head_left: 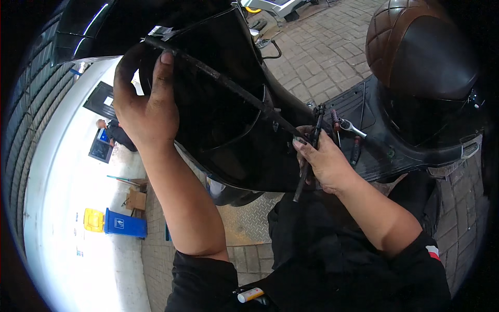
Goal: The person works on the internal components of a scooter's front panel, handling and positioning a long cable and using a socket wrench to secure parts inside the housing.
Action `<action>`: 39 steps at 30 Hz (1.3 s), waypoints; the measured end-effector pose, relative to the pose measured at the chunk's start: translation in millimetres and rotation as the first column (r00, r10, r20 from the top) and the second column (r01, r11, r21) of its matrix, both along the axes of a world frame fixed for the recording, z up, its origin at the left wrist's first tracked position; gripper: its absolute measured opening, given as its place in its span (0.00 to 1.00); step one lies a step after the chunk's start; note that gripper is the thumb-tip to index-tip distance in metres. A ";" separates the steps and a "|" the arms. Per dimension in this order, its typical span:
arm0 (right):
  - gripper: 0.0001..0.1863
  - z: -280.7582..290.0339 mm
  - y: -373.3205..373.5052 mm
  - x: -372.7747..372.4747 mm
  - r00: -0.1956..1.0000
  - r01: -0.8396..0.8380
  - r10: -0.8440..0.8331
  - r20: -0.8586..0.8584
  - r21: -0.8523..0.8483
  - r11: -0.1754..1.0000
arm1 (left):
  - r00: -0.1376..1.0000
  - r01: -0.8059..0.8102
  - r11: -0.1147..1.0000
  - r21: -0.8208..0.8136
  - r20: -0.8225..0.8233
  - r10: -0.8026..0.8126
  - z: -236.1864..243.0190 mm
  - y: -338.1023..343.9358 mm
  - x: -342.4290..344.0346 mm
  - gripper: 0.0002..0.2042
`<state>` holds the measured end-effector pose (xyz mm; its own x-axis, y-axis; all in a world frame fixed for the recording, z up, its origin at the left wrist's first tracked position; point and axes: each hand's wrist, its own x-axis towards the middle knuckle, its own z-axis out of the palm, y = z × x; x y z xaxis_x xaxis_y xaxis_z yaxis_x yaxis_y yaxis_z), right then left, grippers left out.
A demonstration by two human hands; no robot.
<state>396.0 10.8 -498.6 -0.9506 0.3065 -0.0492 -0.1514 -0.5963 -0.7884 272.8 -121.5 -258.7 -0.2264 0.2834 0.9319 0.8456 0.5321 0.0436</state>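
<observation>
Beneath the black scooter (218, 171), grey brick paving (306, 67) is spreading out. Left of the scooter, a white wall (57, 208) is rising. Scooter itself is filling mid-view, glossy panels showing. Well left of it, another person (123, 138) in dark clothes is staying close to a screen (100, 150); below them in view, also left of the scooter, a blue bin (125, 223) with yellow top is standing by the wall. At the scooter's right end, a brown-and-black seat (400, 36) is sitting; left of that, the scooter's footboard (379, 156) is carrying tools. Long black cable (223, 80) is stretching diagonally across the scooter's panel. Left hand (148, 106) is gripping it near the upper end, fingertips partly hidden. Right hand (326, 158) is closing around the lower end, bunched with other dark pieces, beside the scooter's footboard. On that footboard, just beyond the right hand, a silver ratchet (353, 128) is lying beside a red-handled screwdriver (335, 120).
</observation>
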 end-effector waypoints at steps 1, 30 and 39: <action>0.25 -0.5 0.1 -0.5 1.000 0.003 -0.003 0.001 0.007 1.000 | 1.000 0.014 1.000 0.010 -0.001 -0.013 -0.1 -0.1 -0.5 0.26; 0.16 0.6 33.5 -17.8 0.974 -0.223 0.218 0.059 0.089 0.971 | 0.943 -0.037 0.998 0.045 -0.330 0.050 -8.6 3.9 5.2 0.16; 0.08 2.6 35.2 -13.5 0.945 -0.309 0.313 0.101 -0.049 0.950 | 0.852 -0.098 0.479 -0.873 -0.322 -0.412 -15.4 33.0 34.1 0.11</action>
